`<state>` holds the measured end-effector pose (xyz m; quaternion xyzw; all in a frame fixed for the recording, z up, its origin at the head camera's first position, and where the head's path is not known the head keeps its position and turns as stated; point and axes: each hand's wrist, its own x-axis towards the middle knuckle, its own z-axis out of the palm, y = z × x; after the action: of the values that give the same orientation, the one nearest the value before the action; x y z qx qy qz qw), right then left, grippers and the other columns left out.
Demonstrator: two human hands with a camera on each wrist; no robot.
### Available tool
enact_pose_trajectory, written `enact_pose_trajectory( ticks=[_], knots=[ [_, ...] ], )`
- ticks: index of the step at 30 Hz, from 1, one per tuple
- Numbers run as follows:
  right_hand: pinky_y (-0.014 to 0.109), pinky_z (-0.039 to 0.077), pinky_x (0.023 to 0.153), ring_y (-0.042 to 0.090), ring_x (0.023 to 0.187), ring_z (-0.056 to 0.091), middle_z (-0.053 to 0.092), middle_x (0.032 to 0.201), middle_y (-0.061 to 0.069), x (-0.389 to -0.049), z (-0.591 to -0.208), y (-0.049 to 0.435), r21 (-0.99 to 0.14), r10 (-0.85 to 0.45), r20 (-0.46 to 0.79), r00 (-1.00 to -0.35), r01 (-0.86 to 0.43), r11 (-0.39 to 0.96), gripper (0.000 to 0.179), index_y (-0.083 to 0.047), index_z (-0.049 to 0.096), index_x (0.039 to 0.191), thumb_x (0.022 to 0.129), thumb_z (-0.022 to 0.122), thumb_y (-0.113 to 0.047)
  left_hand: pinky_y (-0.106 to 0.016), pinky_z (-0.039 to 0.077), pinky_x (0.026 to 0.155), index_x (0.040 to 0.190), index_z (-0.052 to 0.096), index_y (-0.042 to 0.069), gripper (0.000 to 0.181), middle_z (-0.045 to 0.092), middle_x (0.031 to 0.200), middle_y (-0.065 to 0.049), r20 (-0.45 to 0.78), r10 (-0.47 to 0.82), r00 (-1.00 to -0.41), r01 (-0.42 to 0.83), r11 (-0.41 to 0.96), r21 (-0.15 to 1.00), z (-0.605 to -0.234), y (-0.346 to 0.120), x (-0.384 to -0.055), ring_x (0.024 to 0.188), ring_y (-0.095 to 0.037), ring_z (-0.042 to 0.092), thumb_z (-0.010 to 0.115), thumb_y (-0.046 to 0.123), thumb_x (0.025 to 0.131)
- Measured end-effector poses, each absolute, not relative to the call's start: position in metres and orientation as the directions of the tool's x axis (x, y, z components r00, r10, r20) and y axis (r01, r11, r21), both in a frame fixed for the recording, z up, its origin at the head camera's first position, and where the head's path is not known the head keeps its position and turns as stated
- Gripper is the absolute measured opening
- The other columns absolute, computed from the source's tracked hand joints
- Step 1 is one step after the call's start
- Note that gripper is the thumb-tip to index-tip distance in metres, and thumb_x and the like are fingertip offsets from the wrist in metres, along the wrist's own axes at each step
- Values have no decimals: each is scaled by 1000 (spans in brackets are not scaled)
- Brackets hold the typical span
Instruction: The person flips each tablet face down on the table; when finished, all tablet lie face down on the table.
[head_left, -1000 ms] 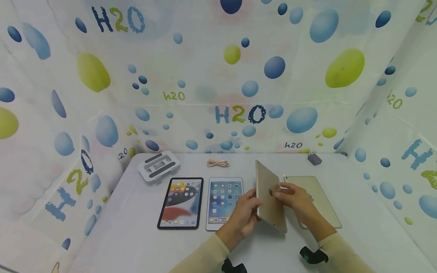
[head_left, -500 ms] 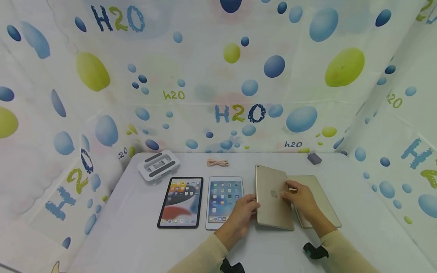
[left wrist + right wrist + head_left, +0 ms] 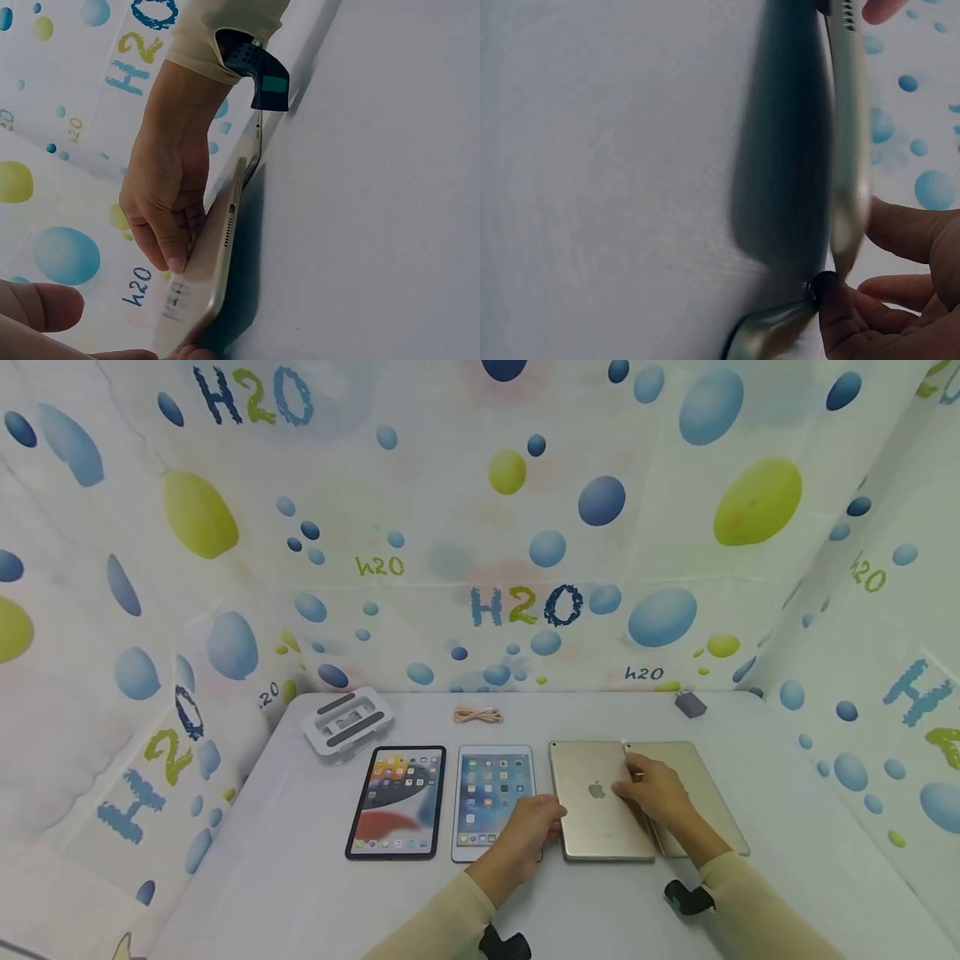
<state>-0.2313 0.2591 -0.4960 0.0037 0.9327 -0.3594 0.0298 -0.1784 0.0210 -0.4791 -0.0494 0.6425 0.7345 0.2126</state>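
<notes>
A gold tablet (image 3: 597, 818) lies back side up just above the white table, its shadow showing beneath it in both wrist views. My left hand (image 3: 519, 833) holds its left edge, thumb on the upper side and a fingertip under it. At the right edge my right hand (image 3: 664, 795) pinches it, with the thumb (image 3: 907, 232) on the back and curled fingers below. Partly under my right hand is a second gold tablet (image 3: 708, 810), also face down. Left of my hands lies a white tablet (image 3: 491, 793) with its screen lit, its lower right part covered by my left hand.
A black-framed tablet (image 3: 396, 802) with a lit screen lies further left. Behind it stands a white plastic case (image 3: 348, 724) with grey strips. Along the back are a coiled pink cable (image 3: 477, 715) and a grey charger plug (image 3: 690, 704). Patterned curtains enclose the table.
The gold tablet has been lowered from a near-upright tilt to almost flat, its back now facing up. Both hands have stayed at its edges.
</notes>
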Motion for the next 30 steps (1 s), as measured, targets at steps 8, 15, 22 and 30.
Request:
enact_pose_trajectory(
  ticks=[8, 15, 22, 30],
  knots=[
    [44, 56, 74, 30, 90, 64, 69, 107, 21, -234, -496, 253, -599, 1, -41, -999, 25, 800, 45, 4, 61, 127, 90, 75, -19, -47, 46, 108, 145, 44, -12, 58, 57, 138, -21, -348, 249, -904, -366, -26, 930, -479, 22, -178, 117, -28, 58, 58, 15, 95],
    [30, 37, 55, 19, 68, 49, 49, 74, 4, -238, -493, 249, -552, -24, -6, -1000, -16, 834, 21, -6, 55, 87, 89, 74, -15, -46, 47, 107, 149, 41, -9, 61, 56, 138, -20, -343, 261, -903, -362, -30, 932, -477, 20, -179, 112, -25, 58, 57, 15, 95],
    [36, 48, 63, 23, 75, 55, 64, 85, 9, -236, -490, 242, -459, -41, -15, -999, -30, 888, 29, 7, 66, 109, 89, 73, -13, -44, 47, 104, 153, 37, -5, 62, 58, 132, -16, -353, 306, -884, -384, -45, 922, -475, 15, -183, 107, -24, 55, 55, 17, 98],
    [32, 47, 57, 20, 69, 55, 62, 75, 5, -233, -494, 238, -420, -52, -9, -999, -43, 907, 13, 1, 67, 93, 91, 72, -11, -43, 48, 100, 155, 36, -1, 64, 59, 131, -15, -363, 330, -872, -396, -38, 917, -474, 11, -185, 107, -25, 56, 57, 19, 98]
  ],
)
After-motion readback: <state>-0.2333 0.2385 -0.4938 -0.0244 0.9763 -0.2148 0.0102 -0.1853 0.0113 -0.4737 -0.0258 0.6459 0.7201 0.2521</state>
